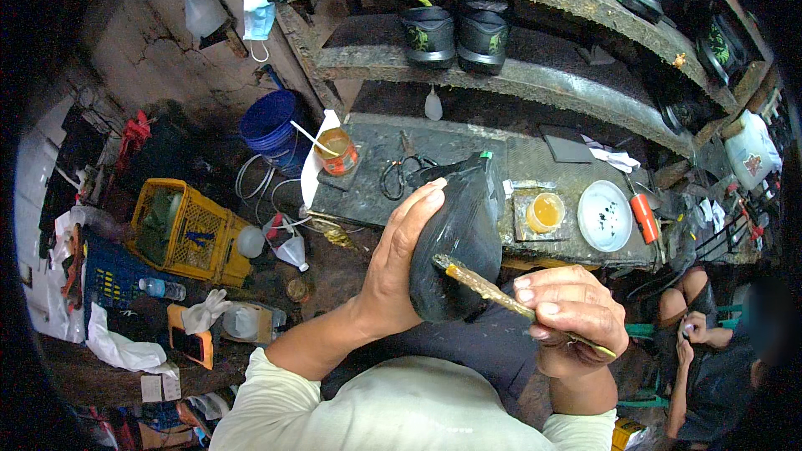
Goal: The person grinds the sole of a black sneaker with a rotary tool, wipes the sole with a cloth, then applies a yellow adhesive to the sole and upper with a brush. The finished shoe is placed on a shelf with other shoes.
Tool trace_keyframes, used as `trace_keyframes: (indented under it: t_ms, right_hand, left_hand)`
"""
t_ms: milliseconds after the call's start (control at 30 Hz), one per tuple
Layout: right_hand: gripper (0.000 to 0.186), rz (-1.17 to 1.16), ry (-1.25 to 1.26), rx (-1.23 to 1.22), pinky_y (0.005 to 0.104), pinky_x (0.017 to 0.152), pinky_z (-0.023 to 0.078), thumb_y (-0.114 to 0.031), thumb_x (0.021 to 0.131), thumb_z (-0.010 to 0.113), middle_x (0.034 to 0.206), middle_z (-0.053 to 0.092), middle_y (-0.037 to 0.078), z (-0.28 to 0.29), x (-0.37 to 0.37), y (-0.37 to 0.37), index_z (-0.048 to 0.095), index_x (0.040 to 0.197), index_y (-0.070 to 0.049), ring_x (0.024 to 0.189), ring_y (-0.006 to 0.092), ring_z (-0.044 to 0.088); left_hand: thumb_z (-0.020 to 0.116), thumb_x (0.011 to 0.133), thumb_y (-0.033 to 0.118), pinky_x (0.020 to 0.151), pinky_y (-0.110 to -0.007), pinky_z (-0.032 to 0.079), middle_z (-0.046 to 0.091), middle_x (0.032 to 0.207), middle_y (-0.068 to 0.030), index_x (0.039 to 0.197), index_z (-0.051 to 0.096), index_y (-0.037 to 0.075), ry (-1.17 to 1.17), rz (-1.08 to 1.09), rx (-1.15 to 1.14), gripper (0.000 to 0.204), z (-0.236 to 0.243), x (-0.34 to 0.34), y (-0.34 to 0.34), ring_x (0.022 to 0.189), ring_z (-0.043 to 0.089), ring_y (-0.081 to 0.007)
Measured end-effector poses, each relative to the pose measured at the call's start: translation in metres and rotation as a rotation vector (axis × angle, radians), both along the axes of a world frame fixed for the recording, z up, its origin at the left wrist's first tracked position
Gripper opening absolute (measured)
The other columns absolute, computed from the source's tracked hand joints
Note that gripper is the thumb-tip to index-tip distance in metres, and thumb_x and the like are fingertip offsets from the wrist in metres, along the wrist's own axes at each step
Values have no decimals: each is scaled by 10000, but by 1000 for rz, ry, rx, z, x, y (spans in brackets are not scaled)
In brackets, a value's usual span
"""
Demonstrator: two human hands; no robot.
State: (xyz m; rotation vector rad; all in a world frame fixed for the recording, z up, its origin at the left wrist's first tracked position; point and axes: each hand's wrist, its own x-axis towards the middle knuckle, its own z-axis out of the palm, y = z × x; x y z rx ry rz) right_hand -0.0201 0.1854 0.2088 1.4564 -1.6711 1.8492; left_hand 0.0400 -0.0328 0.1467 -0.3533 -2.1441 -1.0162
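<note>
My left hand (pixel 388 263) grips a black shoe (pixel 455 238) from its left side, holding it up in front of my body with its rounded end toward me. Pinched in my right hand (pixel 581 317) is a glue brush (pixel 489 286), its handle crusted with yellowish residue. The brush's dark tip is at the shoe's smooth black surface; I cannot tell whether it touches. Beyond the shoe, on the bench, stands a small tub of amber liquid (pixel 545 212). A second container of amber liquid (pixel 337 152), with a white stick in it, sits farther left.
Black scissors (pixel 399 175) lie on the bench (pixel 368 138). To the right are a white bowl (pixel 605 215) with dark bits and a red cylindrical object (pixel 645 217). Shelves (pixel 518 83) hold several shoes. At left stand a blue bucket (pixel 276 129) and yellow crate (pixel 180 230). A person (pixel 718 359) sits at right.
</note>
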Motion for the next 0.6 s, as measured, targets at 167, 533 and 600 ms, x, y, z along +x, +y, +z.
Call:
trace_keyframes:
  t_ms: [167,533,600]
  right_hand:
    - [224,169,33,18,401,758,628,-9,806,797,918,753,172,3,4,-1,723,1014,28,861,343,752]
    - [120,240,72,-38,423,764,619,-43,873,727,897,750,178,5,-7,-10,740,974,21,848,325,750]
    - [170,136,-16,-125,431,757,617,-44,835,773,877,748,172,4,-11,-12,730,976,41,826,316,750]
  left_hand:
    - [864,789,84,1129,-456,455,436,1530,-226,1547,263,26,-64,-12,49,969,-4,4,-3,1353,526,-336]
    - [958,666,120,1118,-427,460,484,1501,-188,1540,281,35,-98,8,60,1109,2,10,-6,1333,552,-292]
    - [920,659,123,1141,-492,406,504,1454,-250,1503,354,-5,-27,0,85,1024,3,10,-7,1331,528,-424]
